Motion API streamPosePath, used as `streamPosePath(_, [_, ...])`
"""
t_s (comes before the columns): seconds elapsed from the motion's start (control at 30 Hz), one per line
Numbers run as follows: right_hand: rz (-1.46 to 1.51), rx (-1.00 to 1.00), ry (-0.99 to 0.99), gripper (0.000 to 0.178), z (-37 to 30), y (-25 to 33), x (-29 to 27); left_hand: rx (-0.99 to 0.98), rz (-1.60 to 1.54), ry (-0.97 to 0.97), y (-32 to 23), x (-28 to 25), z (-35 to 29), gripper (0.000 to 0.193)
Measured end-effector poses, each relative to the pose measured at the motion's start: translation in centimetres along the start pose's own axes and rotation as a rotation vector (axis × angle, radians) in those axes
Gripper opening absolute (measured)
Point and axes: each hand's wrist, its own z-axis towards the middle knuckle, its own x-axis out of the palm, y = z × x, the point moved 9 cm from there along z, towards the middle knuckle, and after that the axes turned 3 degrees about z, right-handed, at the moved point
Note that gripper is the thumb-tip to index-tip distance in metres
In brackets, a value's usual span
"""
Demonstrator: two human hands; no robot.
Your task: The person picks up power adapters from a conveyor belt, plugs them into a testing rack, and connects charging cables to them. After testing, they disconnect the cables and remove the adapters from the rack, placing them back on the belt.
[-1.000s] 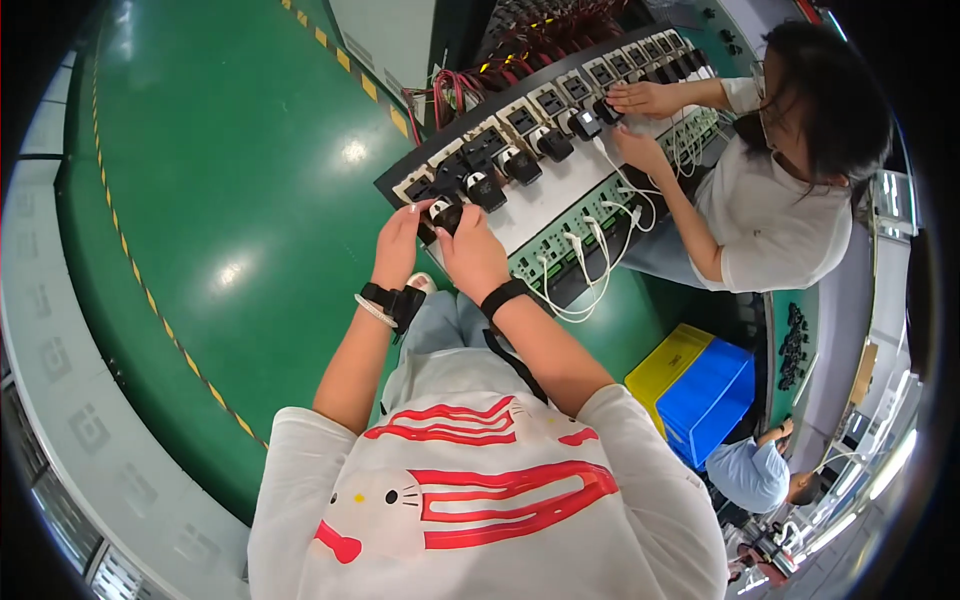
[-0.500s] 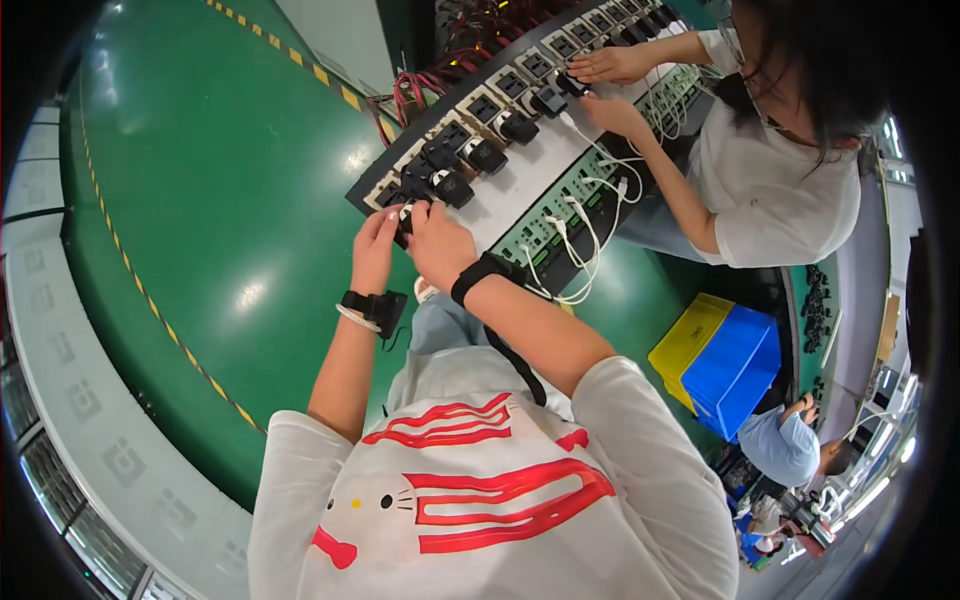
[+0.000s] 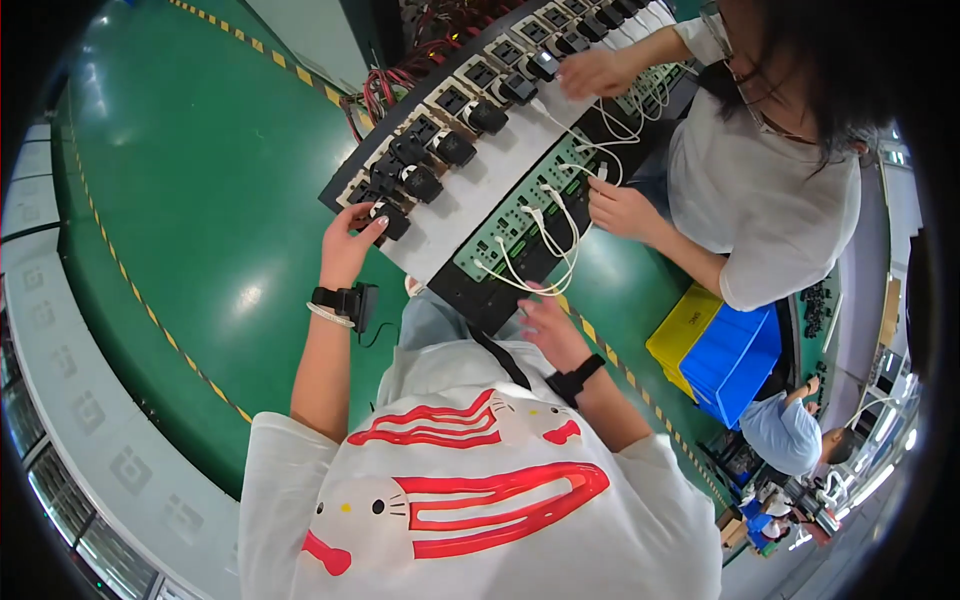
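Observation:
At the near left end of a long test bench, my left hand (image 3: 347,248) has its thumb and fingers closed about a black plug-in charger (image 3: 393,222) seated in the socket row. My right hand (image 3: 553,328) is off the chargers, just past the bench's near edge, its fingers loosely apart beside the looping white cables (image 3: 577,258). Nothing shows in it. These cables plug into a green port strip (image 3: 487,240) along the bench's near side. More black chargers, such as one charger (image 3: 422,184), stand in the row beside my left hand.
Across the bench on the right, a co-worker (image 3: 745,210) has one hand (image 3: 597,76) over the chargers and the other hand (image 3: 622,210) by the cables. Blue and yellow crates (image 3: 735,355) stand on the floor at right. Red wires (image 3: 380,98) bunch behind the bench.
My right hand has left the charger and moved right and down toward the cables. My left hand stays at the charger. The co-worker's nearer hand has come down to the cables.

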Motion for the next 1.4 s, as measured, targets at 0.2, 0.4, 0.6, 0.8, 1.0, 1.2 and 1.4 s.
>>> streamPosePath(0.2, [0.69, -0.157, 0.363, 0.016, 1.9, 4.2, 3.1, -0.006, 0.0, -0.033, -0.3, 0.3, -1.1, 0.037])
streamPosePath(0.4, [0.497, -0.184, 0.113, 0.03, 2.1, 3.4, 2.3, 0.388, 0.188, -0.369, -7.4, 2.3, -7.9, 0.029])
streamPosePath(0.6, [0.18, -0.322, -0.036, 0.043, -3.3, 6.2, 0.7, 0.424, 0.269, -0.433, -8.5, 1.7, -6.3, 0.03])
streamPosePath(0.8, [0.369, -0.522, -0.055, 0.024, -9.2, 9.8, 0.2, 0.17, 0.022, -0.46, -4.6, -1.4, -3.0, 0.032])
streamPosePath(1.0, [-0.026, -0.8, 0.024, 0.022, -14.0, 15.7, 4.8, 0.098, 0.075, -0.207, -1.8, 0.5, -2.2, 0.027])
streamPosePath(1.2, [-0.351, -0.422, 0.241, 0.026, 3.7, 6.5, 14.4, 0.203, 0.27, -0.25, -4.5, 0.7, -2.1, 0.03])
streamPosePath(1.4, [-0.487, -0.591, 0.003, 0.031, 10.0, 5.4, 16.2, 0.114, 0.255, -0.185, -3.4, 0.9, -1.3, 0.024])
